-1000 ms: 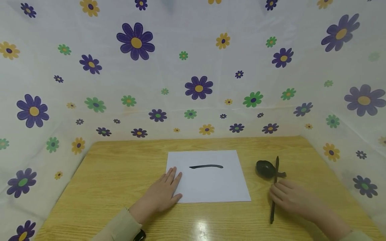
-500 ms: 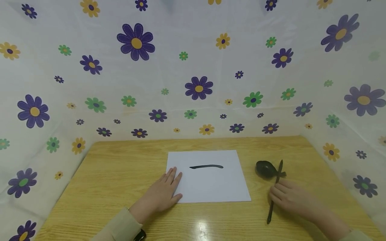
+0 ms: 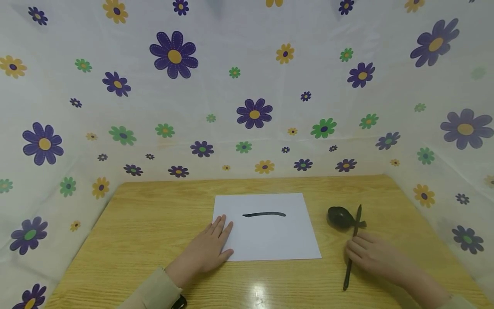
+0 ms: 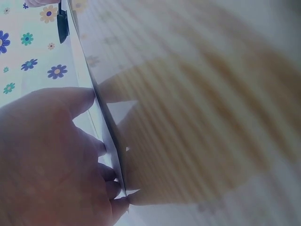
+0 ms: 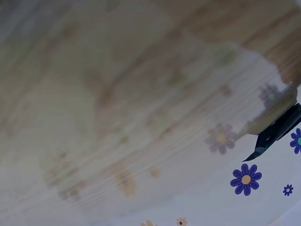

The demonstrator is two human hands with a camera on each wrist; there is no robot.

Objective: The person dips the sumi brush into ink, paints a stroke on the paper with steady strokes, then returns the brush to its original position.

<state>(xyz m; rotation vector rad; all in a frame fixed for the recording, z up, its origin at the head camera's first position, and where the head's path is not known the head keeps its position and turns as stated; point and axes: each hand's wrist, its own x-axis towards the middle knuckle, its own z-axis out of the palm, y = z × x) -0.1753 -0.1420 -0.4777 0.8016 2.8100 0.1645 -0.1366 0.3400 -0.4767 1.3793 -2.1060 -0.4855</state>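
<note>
In the head view my left hand (image 3: pixel 210 246) lies flat with fingers spread on the left edge of a white sheet of paper (image 3: pixel 274 240). A single thick dark stroke (image 3: pixel 264 213) runs across the upper part of the sheet. On the right, my right hand (image 3: pixel 374 255) pinches a slim dark brush (image 3: pixel 347 272), its far end crossing the narrow tail of a black rounded dish (image 3: pixel 340 217). Whether brush and dish touch, I cannot tell. The left wrist view shows the left hand (image 4: pixel 51 155) at the paper's edge.
A wooden table (image 3: pixel 154 206) carries everything. White cloth with printed flowers (image 3: pixel 254 113) rises behind it and along both sides. A small black object (image 3: pixel 179 301) shows by the left sleeve. Much of the right wrist view is blurred tabletop (image 5: pixel 117 103).
The brush has tilted, its far end swinging slightly right while the near end shifted a little left. My left hand and the paper stay in place.
</note>
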